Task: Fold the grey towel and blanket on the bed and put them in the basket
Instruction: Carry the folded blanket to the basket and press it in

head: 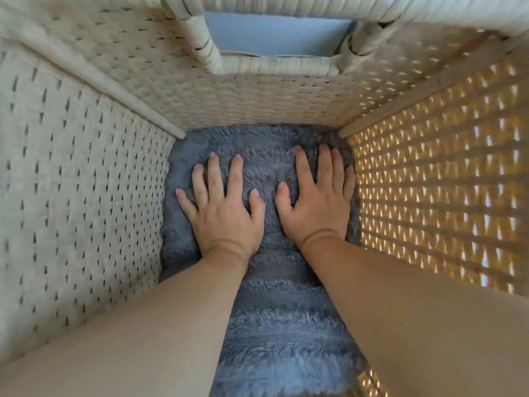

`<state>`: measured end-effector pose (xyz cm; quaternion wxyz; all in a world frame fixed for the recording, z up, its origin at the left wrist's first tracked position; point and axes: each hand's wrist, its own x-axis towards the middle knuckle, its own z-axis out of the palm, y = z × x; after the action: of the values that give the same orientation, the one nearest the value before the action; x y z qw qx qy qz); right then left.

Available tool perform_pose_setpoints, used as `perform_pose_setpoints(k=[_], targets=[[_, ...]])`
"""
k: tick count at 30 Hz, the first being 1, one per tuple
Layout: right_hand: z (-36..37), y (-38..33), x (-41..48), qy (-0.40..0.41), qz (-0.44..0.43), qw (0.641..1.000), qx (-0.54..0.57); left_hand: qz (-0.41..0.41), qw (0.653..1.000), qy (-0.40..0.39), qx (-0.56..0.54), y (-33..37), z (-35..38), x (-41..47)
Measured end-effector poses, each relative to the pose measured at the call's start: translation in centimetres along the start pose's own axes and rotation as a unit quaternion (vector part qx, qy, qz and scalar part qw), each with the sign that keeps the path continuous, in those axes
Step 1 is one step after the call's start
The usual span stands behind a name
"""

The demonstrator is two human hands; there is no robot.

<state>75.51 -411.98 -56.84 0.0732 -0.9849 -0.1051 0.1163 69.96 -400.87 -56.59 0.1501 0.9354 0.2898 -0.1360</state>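
Note:
I look straight down into a tall woven basket (86,173) with pale walls. A fluffy grey-blue folded blanket (274,296) fills its bottom, with stacked folds showing toward me. My left hand (223,207) lies flat on it, palm down, fingers spread. My right hand (315,199) rests flat beside it, also spread, its outer edge close to the right wall. Neither hand grips the fabric. I cannot tell whether a towel lies under the blanket.
The basket's far wall has a handle cut-out (274,35) showing blue-grey surface beyond. Sunlight shines through the weave of the right wall (443,181). The walls stand close on all sides of my forearms.

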Motion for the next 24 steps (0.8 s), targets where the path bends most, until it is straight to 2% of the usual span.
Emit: perform_pose_setpoints(k=[10,15,21,24], targets=[[3.7,-0.1,3.1,-0.009,-0.016,1.0,0.005,-0.005,0.999,0.027,-0.035,-0.2,3.6,3.6],[3.9,0.0,4.0,-0.07,-0.037,0.996,-0.036,0.002,0.999,0.026,-0.029,-0.3,3.6,4.0],[3.7,0.1,4.4,-0.078,-0.04,0.995,-0.052,-0.011,0.999,0.036,-0.019,-0.1,3.3,4.1],[2.7,0.1,4.7,-0.123,-0.018,0.991,-0.048,-0.014,1.0,0.005,-0.027,-0.1,1.6,3.8]])
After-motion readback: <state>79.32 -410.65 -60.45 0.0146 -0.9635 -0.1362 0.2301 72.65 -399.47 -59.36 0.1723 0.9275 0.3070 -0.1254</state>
